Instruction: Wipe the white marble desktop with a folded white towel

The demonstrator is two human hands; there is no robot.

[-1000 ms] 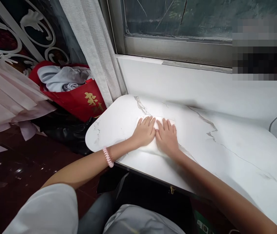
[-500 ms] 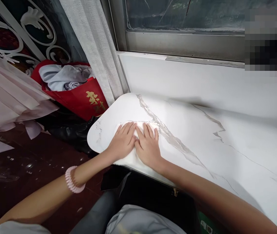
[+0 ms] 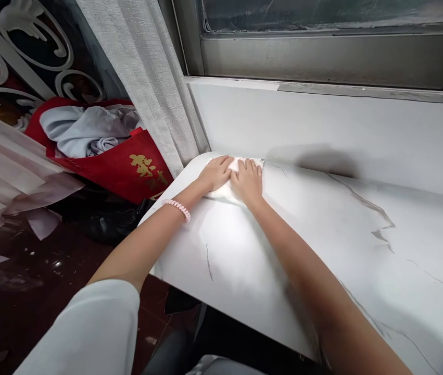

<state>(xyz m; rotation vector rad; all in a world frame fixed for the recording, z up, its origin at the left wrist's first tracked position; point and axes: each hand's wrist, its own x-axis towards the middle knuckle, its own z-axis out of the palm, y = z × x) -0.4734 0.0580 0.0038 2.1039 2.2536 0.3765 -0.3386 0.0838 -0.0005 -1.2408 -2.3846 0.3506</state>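
A white cloth (image 3: 227, 194) lies on the white marble-patterned table (image 3: 244, 260), close to its far edge by the wall. My left hand (image 3: 217, 173) rests flat on the cloth's left part, fingers extended, with a pink coiled band on the wrist. Beside it, my right hand (image 3: 248, 182) presses flat on the right part of the cloth, fingers a little spread. The two hands nearly touch. Much of the cloth is hidden under them.
A red bag (image 3: 115, 169) with grey clothing stands left of the table, by a pale curtain (image 3: 143, 67). Pink fabric (image 3: 6, 172) hangs at the far left. Behind the table are a white wall and a window frame (image 3: 303, 57).
Both hands and the cloth have moved forward, away from my body, from the near edge to the far edge of the table. The view has shifted slightly.
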